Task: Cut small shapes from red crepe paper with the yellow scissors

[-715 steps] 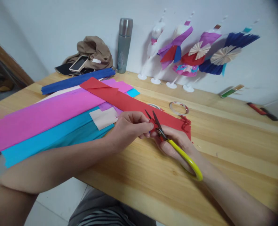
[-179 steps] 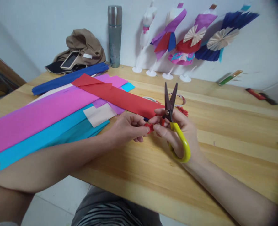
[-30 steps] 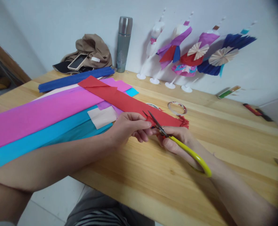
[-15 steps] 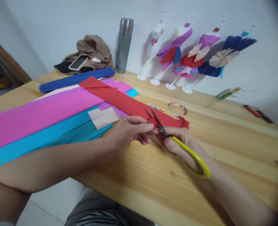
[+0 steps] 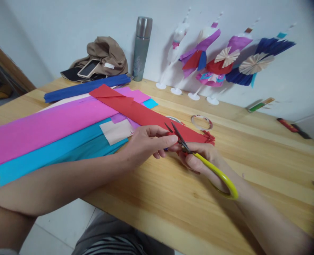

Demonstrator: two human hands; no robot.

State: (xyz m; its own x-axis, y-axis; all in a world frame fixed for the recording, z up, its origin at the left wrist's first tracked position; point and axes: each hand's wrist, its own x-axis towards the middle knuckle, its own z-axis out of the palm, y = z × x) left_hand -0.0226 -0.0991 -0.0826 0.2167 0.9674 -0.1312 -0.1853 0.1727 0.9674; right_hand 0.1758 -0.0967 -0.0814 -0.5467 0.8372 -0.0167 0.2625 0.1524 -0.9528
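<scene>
Between the thumb and fingers of my left hand (image 5: 154, 141) is a small red piece of paper, mostly hidden by the thumb. My right hand (image 5: 199, 157) is closed around yellow-handled scissors (image 5: 215, 171); their dark blades are spread and point up and to the left, right beside the red piece. A bit of red also shows by the right fingers, too covered to make out. Behind both hands lies a long folded strip of red crepe paper (image 5: 146, 115), with crumpled red scraps (image 5: 208, 136) at its right end.
Pink (image 5: 53, 125) and turquoise crepe paper (image 5: 48, 161) spread leftward, with a blue roll (image 5: 88, 88) behind. Along the wall stand a thermos (image 5: 141, 49) and several dressed figures on white stands (image 5: 176, 91). A tape roll (image 5: 201, 122) and a red-black cutter (image 5: 292, 128) lie rightward.
My left thumb has slid slightly right over the small red piece, covering more of it. The scissors stay with their blades apart. The view has shifted a little.
</scene>
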